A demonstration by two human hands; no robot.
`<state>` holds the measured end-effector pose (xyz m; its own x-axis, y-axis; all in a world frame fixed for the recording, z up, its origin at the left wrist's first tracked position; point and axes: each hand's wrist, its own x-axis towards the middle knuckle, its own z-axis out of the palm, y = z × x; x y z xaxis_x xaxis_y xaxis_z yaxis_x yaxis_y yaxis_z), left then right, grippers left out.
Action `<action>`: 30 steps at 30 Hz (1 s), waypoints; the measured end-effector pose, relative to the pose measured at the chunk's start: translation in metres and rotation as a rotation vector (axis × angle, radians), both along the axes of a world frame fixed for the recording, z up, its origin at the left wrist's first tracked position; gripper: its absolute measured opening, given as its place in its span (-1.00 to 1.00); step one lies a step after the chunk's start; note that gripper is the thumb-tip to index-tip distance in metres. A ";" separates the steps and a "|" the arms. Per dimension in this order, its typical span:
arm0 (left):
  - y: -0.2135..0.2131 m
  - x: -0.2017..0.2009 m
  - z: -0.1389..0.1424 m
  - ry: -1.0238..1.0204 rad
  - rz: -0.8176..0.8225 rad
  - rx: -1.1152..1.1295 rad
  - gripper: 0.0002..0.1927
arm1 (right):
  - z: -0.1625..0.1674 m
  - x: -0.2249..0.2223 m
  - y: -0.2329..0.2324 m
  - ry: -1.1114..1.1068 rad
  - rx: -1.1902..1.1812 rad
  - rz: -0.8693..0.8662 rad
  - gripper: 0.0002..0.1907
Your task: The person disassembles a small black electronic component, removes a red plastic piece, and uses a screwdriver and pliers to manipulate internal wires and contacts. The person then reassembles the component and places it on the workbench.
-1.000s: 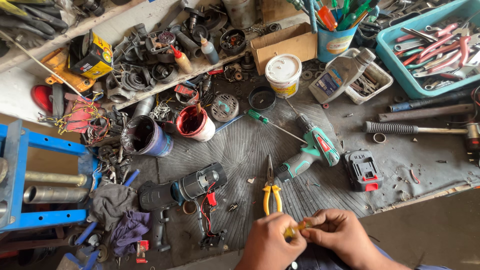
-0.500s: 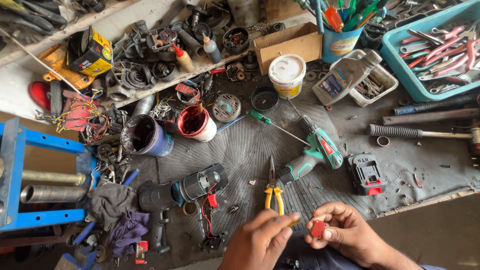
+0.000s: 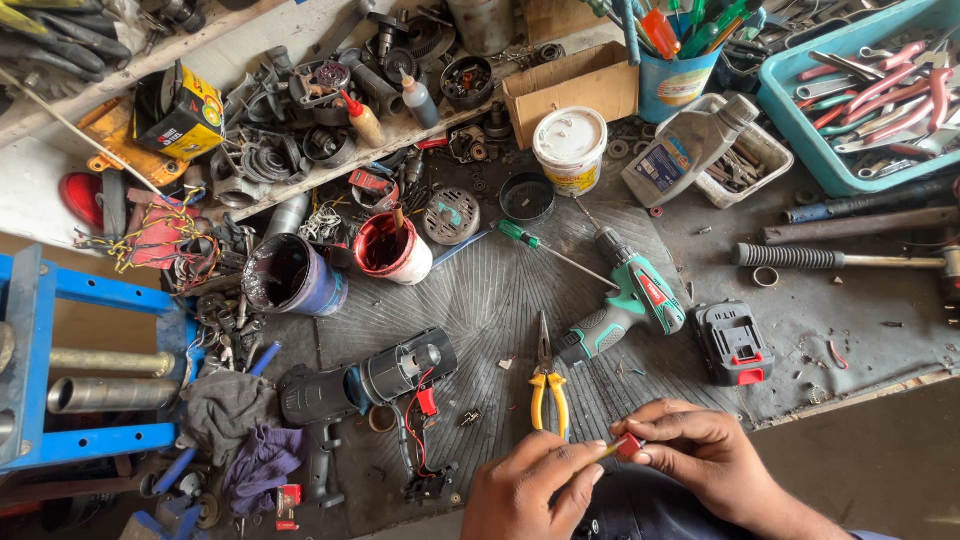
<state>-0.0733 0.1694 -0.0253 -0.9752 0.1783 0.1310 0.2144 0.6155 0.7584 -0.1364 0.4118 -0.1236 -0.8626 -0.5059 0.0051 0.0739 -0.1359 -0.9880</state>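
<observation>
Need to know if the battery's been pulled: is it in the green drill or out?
Out. The green drill lies on its side on the mat with the foot of its grip bare, and the black-and-red battery lies apart, just to its right.

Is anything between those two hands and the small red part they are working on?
Nothing visible. The left hand and right hand both already pinch the small red part between their fingertips, just above the bench edge. The yellow-handled pliers lie on the mat just beyond the hands, apart from them.
</observation>
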 end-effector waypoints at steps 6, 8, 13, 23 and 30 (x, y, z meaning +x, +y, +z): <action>0.002 -0.004 0.009 -0.081 0.068 0.046 -0.77 | 0.010 -0.003 -0.002 0.205 0.049 -0.003 -0.82; 0.002 -0.004 0.012 -0.086 0.072 0.039 -0.78 | 0.012 -0.002 -0.003 0.151 0.040 0.000 -0.77; 0.005 -0.007 0.019 -0.161 0.104 0.046 -0.79 | 0.013 -0.003 -0.004 0.176 0.056 0.003 -0.74; 0.001 -0.014 0.017 -0.184 0.022 0.134 -0.90 | 0.004 0.002 -0.005 0.157 0.096 0.036 -0.71; 0.002 -0.018 0.013 -0.203 -0.060 -0.089 -0.91 | -0.010 -0.002 -0.005 0.081 0.120 0.053 -0.66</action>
